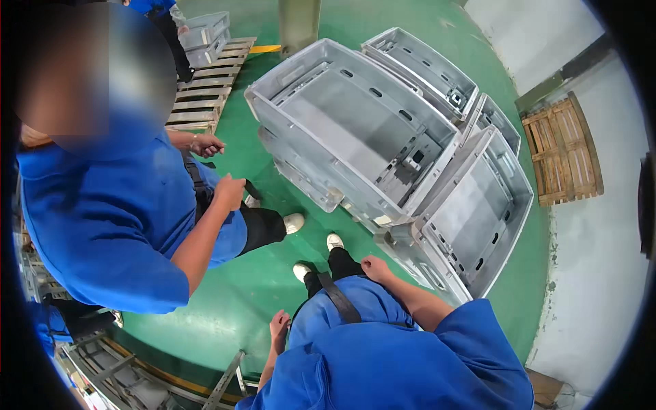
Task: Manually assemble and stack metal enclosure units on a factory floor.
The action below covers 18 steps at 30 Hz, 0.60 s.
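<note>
My left hand [279, 326] hangs by my left hip, its fingers loosely apart with nothing in them. In front of my waist, on the right, is my right hand [375, 267]. Its fingers are curled in and I see nothing held in it. The nearest thing to it is a grey open-topped crate [514, 234] with slots in its walls, and a gap shows between the two. Beyond it stands a larger grey crate [355, 123] on a stack, with a small dark fitting at its inner right end.
A co-worker in a blue shirt [116, 225] stands close on my left, both hands in front of the body. Behind are a wooden pallet [212, 89], grey boxes [205, 34] and a pillar [298, 24]. Another pallet [564, 150] leans at the right wall. A metal frame [222, 386] lies lower left.
</note>
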Each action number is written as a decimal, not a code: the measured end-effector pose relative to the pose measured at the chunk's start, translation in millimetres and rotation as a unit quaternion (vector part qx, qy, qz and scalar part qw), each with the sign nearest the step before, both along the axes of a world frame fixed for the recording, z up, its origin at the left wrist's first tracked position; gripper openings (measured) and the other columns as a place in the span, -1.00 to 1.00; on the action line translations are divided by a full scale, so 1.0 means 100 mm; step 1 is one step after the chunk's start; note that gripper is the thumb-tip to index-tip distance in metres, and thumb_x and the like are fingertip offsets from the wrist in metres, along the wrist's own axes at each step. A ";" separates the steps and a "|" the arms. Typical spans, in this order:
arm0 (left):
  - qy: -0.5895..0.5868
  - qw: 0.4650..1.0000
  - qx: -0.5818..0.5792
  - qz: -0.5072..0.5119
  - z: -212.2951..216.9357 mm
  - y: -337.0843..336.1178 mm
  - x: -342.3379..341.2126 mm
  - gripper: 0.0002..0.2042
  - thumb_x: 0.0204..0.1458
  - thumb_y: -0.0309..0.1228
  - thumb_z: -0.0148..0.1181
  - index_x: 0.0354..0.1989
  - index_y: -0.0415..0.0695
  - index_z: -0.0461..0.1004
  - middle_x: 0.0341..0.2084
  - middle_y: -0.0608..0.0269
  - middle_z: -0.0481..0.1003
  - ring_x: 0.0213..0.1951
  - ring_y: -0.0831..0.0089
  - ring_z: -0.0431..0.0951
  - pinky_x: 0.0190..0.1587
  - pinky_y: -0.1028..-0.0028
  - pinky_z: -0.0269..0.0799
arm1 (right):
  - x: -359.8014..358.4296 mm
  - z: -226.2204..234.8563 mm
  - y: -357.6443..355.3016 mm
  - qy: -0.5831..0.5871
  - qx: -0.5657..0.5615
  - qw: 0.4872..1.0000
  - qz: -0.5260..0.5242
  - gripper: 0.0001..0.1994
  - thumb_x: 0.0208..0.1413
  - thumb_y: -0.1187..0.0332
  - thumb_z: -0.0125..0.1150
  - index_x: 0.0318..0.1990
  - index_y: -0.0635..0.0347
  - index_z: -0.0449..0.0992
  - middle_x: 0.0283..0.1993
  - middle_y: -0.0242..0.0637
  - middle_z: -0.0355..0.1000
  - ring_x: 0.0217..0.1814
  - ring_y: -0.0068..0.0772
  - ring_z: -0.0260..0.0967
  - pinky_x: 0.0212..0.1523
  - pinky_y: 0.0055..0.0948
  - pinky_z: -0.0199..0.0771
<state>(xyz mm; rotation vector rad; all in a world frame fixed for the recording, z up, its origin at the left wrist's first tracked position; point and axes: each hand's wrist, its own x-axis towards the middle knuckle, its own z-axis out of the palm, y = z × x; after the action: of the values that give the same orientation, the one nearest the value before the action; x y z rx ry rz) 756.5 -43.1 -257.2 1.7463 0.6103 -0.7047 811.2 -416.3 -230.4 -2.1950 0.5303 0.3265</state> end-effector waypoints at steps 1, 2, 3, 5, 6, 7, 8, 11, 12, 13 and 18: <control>0.009 0.999 0.014 -0.038 0.06 -0.03 -0.09 -0.53 -0.07 -0.21 0.14 -0.03 -0.25 0.33 -0.36 0.21 0.47 -0.38 0.49 0.45 -0.32 0.49 0.37 | -0.08 0.03 0.01 0.039 -0.013 0.998 0.038 -0.78 -0.09 0.27 0.01 -0.35 0.18 0.48 -0.36 -0.08 0.43 -0.28 -0.07 0.38 -0.23 -0.28 0.36; 0.012 0.997 0.031 -0.072 0.09 -0.04 -0.11 -0.53 -0.06 -0.20 0.13 -0.03 -0.25 0.32 -0.34 0.20 0.47 -0.35 0.47 0.45 -0.30 0.46 0.37 | -0.07 0.09 0.02 0.070 -0.026 0.994 0.081 -0.78 -0.08 0.27 -0.01 -0.35 0.17 0.49 -0.32 -0.06 0.43 -0.24 -0.02 0.37 -0.19 -0.24 0.35; 0.016 0.993 0.046 -0.104 0.09 -0.07 -0.14 -0.54 -0.04 -0.19 0.11 -0.02 -0.25 0.31 -0.33 0.19 0.46 -0.33 0.44 0.45 -0.27 0.44 0.37 | -0.14 -0.02 -0.03 0.106 -0.038 0.983 0.144 -0.78 -0.08 0.26 -0.02 -0.36 0.16 0.49 -0.31 -0.05 0.42 -0.22 0.01 0.35 -0.16 -0.20 0.34; -0.001 0.998 -0.021 -0.058 -0.30 -0.02 -0.45 -0.51 0.00 -0.11 0.04 -0.01 -0.25 0.31 -0.25 0.11 0.44 -0.18 0.36 0.40 -0.13 0.41 0.30 | -0.26 -0.19 -0.04 0.030 -0.056 0.987 0.150 -0.79 -0.07 0.28 -0.03 -0.36 0.15 0.49 -0.27 -0.01 0.40 -0.19 0.02 0.33 -0.13 -0.17 0.33; 0.029 0.997 -0.056 -0.041 -0.47 0.03 -0.54 -0.51 0.01 -0.11 0.02 -0.01 -0.25 0.31 -0.22 0.10 0.43 -0.14 0.35 0.38 -0.09 0.42 0.27 | -0.27 -0.16 -0.04 0.024 -0.051 0.989 0.139 -0.79 -0.06 0.28 -0.04 -0.35 0.15 0.49 -0.26 0.00 0.39 -0.18 0.03 0.33 -0.12 -0.17 0.33; 0.056 0.994 -0.092 -0.022 -0.54 0.05 -0.66 -0.51 0.03 -0.10 0.00 0.00 -0.25 0.30 -0.18 0.08 0.42 -0.10 0.34 0.36 -0.05 0.43 0.25 | -0.29 -0.16 -0.03 0.016 -0.047 0.990 0.131 -0.79 -0.06 0.29 -0.04 -0.34 0.14 0.49 -0.25 0.01 0.39 -0.17 0.03 0.32 -0.11 -0.17 0.33; 0.036 0.992 -0.119 -0.004 -0.27 -0.05 -0.60 -0.51 0.07 -0.08 -0.07 0.00 -0.26 0.30 -0.11 0.07 0.40 -0.05 0.36 0.35 0.00 0.49 0.21 | -0.21 -0.11 -0.03 0.037 -0.047 0.988 0.141 -0.78 -0.05 0.31 -0.06 -0.30 0.15 0.47 -0.22 0.03 0.38 -0.15 0.01 0.32 -0.09 -0.17 0.32; 0.001 1.000 -0.026 0.004 0.00 -0.17 -0.76 -0.49 0.10 -0.06 -0.15 0.02 -0.28 0.28 -0.06 0.06 0.37 0.00 0.38 0.31 0.06 0.49 0.17 | -0.11 -0.21 -0.07 0.111 -0.058 0.964 0.233 -0.75 -0.05 0.31 -0.08 -0.25 0.14 0.47 -0.21 0.03 0.38 -0.13 0.01 0.32 -0.08 -0.18 0.31; 0.004 1.000 -0.022 0.014 0.01 -0.20 -0.79 -0.48 0.10 -0.06 -0.15 0.03 -0.29 0.27 -0.05 0.05 0.36 0.01 0.37 0.31 0.06 0.49 0.16 | -0.07 -0.26 -0.09 0.109 -0.054 0.956 0.267 -0.74 -0.07 0.31 -0.07 -0.24 0.12 0.49 -0.18 -0.02 0.39 -0.11 -0.02 0.32 -0.08 -0.20 0.31; 0.012 0.999 -0.018 0.027 0.01 -0.23 -0.89 -0.47 0.10 -0.06 -0.16 0.04 -0.30 0.26 -0.05 0.04 0.35 0.01 0.37 0.31 0.06 0.48 0.16 | -0.03 -0.23 -0.12 0.122 -0.047 0.945 0.300 -0.74 -0.07 0.33 -0.08 -0.23 0.12 0.48 -0.18 -0.05 0.40 -0.12 -0.04 0.33 -0.09 -0.22 0.32; -0.016 0.987 -0.044 0.153 -0.12 -0.68 -1.72 -0.50 0.08 -0.13 -0.06 0.04 -0.33 0.24 -0.08 0.00 0.38 -0.03 0.35 0.35 0.02 0.46 0.23 | -0.21 0.00 -0.28 0.160 -0.027 0.896 0.413 -0.71 -0.14 0.39 -0.08 -0.23 0.08 0.49 -0.17 -0.13 0.42 -0.13 -0.11 0.35 -0.10 -0.28 0.33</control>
<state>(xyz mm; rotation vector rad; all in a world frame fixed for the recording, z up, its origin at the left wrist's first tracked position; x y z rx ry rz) 584.1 -111.1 -268.8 1.5356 0.7932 -0.4813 789.8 -444.5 -230.5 -2.3311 -0.2746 1.1454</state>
